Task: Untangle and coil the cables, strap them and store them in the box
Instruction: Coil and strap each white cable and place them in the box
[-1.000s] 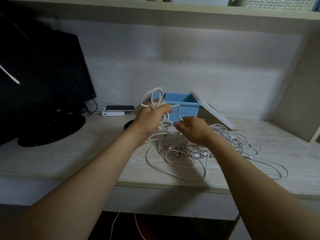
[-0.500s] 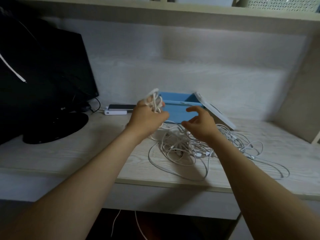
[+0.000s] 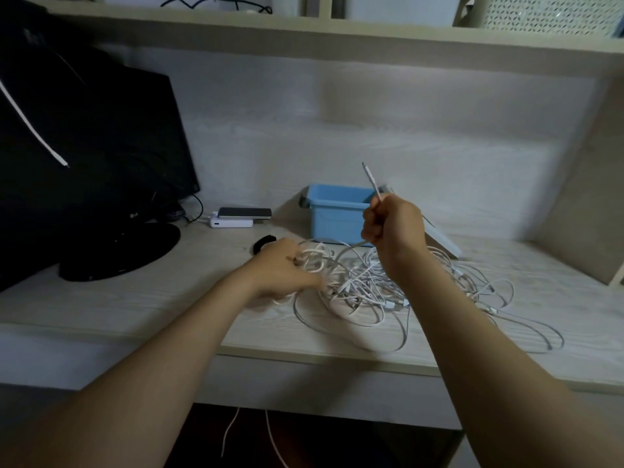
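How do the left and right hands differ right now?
Height: the left hand is low by the desk; the right hand is raised in front of the blue box. Load: the left hand grips a bunch of white loops; the right hand grips a single cable, plug end sticking up. Shared: both curl round white cable from the same tangle.

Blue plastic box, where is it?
The blue plastic box sits centrally in the head view, behind the tangled white cables, left of the right hand.
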A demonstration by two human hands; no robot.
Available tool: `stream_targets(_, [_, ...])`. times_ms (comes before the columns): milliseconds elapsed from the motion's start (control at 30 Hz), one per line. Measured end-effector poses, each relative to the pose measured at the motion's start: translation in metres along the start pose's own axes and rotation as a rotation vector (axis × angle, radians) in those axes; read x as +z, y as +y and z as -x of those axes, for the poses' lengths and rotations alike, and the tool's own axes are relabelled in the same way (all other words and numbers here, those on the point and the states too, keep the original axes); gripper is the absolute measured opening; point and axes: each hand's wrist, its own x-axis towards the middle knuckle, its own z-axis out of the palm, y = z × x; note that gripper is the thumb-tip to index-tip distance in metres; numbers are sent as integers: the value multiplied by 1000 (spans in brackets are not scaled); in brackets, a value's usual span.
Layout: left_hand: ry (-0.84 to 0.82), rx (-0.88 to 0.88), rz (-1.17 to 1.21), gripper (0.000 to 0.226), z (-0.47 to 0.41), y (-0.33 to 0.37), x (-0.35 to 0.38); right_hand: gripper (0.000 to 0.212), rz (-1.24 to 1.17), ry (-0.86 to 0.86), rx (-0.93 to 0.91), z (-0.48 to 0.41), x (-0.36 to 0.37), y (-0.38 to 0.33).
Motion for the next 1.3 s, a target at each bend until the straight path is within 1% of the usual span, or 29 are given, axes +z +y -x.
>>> stream_targets(33, [-81,10,36,28,5,-1,-1,12,-6,-21,-9,6,4,0])
stream_targets(67, [-162,17,79,20,10,-1,-2,12,16,-33,-28,13,9,0])
stream_targets(100, [-240,18,123,14,17,-1,-3,16,72,-31,-54,20,14,1])
stream_targets(133, [-306,12,165,14,23,0,-4,21,126,-35,-77,28,18,2])
stream_targets(200, [-422,5,191,24,35,4,-7,26,154,-85,-76,45,27,2])
stream_targets(233, [-485,3,180,31,43,8,-8,27,116,-115,-49,54,30,2])
stream_targets(333, [-619,16,115,54,59,19,-10,30,-153,-208,84,75,37,-4])
stream_targets(400, [-662,-5,100,67,69,24,-12,27,-289,-240,130,85,38,-6])
stream_targets(467, [-697,-59,154,71,81,24,-13,19,-287,-287,133,98,35,-6])
stream_targets(500, [-700,-89,188,66,84,24,-14,14,-284,-322,135,103,34,-5])
stream_targets(533, [-678,-103,194,57,87,25,-14,11,-296,-354,148,110,32,-4])
stream_targets(600, [-559,-84,156,37,89,27,-15,6,-339,-383,184,116,31,-2])
stream_targets(667, [-508,-92,225,23,92,34,-16,15,-320,-308,172,119,32,-3])
stream_targets(700, [-508,-114,307,17,93,38,-17,22,-272,-265,125,118,31,-3])
stream_targets(733, [-510,-133,398,15,94,41,-20,30,-206,-225,59,117,30,-4])
stream_targets(800, [-506,-151,565,24,96,46,-27,38,-56,-169,-72,115,26,-2])
stream_targets(900, [-496,-131,739,30,95,54,-31,37,110,-129,-173,115,18,11])
stream_targets(1000, [-370,-88,764,28,94,59,-26,35,183,-129,-264,117,15,22])
stream_targets(1100, [-181,-41,753,27,91,64,-21,32,280,-92,-342,115,14,32])
stream_targets(1167, [-65,-28,722,25,89,69,-24,27,339,-84,-305,113,11,36])
stream_targets(1200, [-17,-17,720,23,89,72,-25,26,330,-115,-237,116,9,37])
stream_targets(1233, [35,-11,743,25,87,75,-26,25,292,-165,-143,119,9,38])
stream_targets(1300, [149,-19,843,36,84,78,-25,27,175,-284,93,132,13,33])
